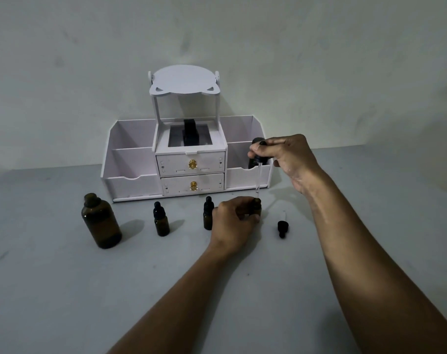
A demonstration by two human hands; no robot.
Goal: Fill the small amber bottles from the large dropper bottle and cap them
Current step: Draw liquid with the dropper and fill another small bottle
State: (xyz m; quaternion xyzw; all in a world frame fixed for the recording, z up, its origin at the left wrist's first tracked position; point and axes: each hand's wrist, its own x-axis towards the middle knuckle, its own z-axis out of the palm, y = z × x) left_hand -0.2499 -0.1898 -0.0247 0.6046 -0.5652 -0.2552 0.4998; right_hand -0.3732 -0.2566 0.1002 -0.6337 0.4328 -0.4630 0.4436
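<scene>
Your left hand (233, 221) grips small open amber glass bottle (257, 206); right hand (292, 159) pinches black-bulbed glass dropper (260, 172) at its 12 o'clock.

Large amber bottle (101, 221): uncapped, upright, left of centre. Left small bottle (161, 221), middle small bottle (207, 215): dropper-capped, upright, mid-frame. Open small bottle (256, 206): upright, gripped, centre. Glass dropper (258, 175): held vertical, tip just above its mouth. Small dropper cap (282, 227): laid on side, just right.

Plain grey wall (217, 26), grey tabletop (51, 290), white drawer organiser (130, 186), dim light
</scene>
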